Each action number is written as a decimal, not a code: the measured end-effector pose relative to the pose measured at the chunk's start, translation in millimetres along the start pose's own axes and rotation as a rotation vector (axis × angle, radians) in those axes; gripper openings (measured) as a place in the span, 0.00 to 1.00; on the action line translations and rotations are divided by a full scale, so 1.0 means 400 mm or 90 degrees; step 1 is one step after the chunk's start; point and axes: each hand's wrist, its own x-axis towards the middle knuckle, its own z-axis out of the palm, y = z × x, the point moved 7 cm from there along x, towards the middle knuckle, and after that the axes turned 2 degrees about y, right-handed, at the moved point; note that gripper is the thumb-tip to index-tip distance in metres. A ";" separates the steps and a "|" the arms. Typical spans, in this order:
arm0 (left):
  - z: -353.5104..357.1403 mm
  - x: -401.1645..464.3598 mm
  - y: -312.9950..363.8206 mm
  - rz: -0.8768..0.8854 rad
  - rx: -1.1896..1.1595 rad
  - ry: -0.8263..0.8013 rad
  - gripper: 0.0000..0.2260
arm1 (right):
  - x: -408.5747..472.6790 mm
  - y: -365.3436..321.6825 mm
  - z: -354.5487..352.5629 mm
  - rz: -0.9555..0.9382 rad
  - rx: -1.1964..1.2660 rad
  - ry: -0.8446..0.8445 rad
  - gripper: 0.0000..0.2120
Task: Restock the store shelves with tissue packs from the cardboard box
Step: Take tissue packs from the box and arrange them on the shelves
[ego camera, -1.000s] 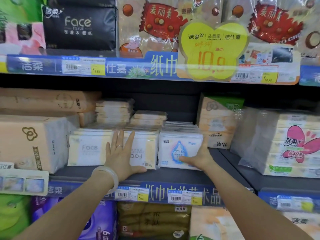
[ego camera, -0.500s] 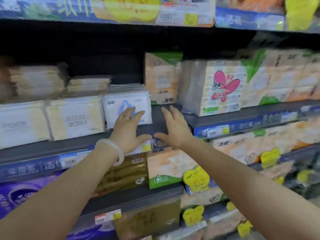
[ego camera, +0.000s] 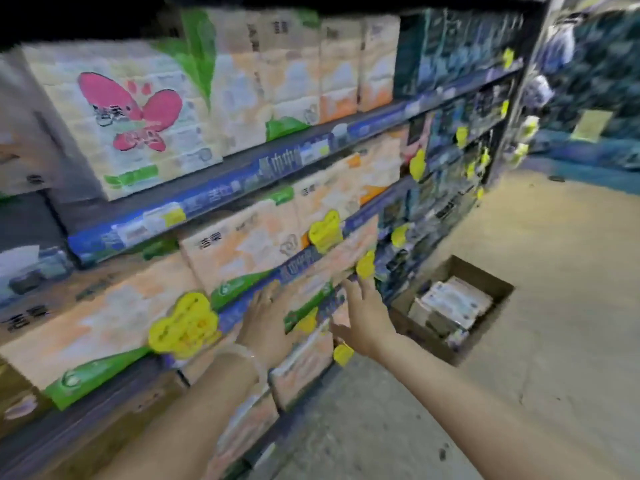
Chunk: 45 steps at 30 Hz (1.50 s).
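Note:
An open cardboard box (ego camera: 485,277) stands on the floor at the right, beside the foot of the shelves, with white tissue packs (ego camera: 453,303) inside. My left hand (ego camera: 265,322), with a pale bangle on its wrist, is in front of the lower shelves with fingers apart and nothing in it. To its right my right hand (ego camera: 363,315) is also spread and empty, between the shelf edge and the box. The shelves (ego camera: 242,183) carry large orange, green and white tissue packs. The whole frame is blurred by motion.
Yellow price tags (ego camera: 185,327) stick out from the blue shelf edges. A big pack with a pink butterfly (ego camera: 131,112) sits on the upper shelf. Dark packaged goods (ego camera: 450,57) fill the far right bay. Bare beige floor (ego camera: 554,341) lies right of the box.
My view has swung right and down, away from the small white packs on the middle shelf. Both hands have left that shelf and dropped toward the lower shelves; the box has come into view.

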 end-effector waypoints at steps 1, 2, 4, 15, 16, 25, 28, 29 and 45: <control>0.053 0.029 0.060 0.008 0.000 -0.024 0.34 | -0.005 0.071 -0.019 0.019 -0.002 -0.005 0.41; 0.103 0.055 0.119 0.012 -0.006 -0.047 0.34 | -0.011 0.140 -0.038 0.034 -0.008 -0.007 0.42; 0.191 0.107 0.228 0.018 -0.023 -0.083 0.33 | -0.021 0.272 -0.071 0.061 -0.014 -0.014 0.43; 0.566 0.382 0.593 0.093 -0.017 -0.270 0.36 | 0.014 0.851 -0.121 0.271 0.034 -0.120 0.38; 0.597 0.420 0.610 0.096 -0.016 -0.285 0.36 | 0.033 0.892 -0.125 0.281 0.027 -0.128 0.36; 0.820 0.887 0.756 0.048 -0.074 -0.349 0.29 | 0.389 1.235 -0.194 0.366 0.021 -0.195 0.34; 0.849 1.040 0.775 0.022 -0.071 -0.340 0.33 | 0.526 1.332 -0.197 0.372 0.014 -0.217 0.34; 0.860 1.084 0.776 0.015 -0.069 -0.338 0.33 | 0.565 1.364 -0.195 0.374 0.009 -0.224 0.33; 1.298 1.438 0.727 -0.311 -0.111 -0.451 0.32 | 1.092 1.820 0.059 0.259 -0.018 -0.447 0.33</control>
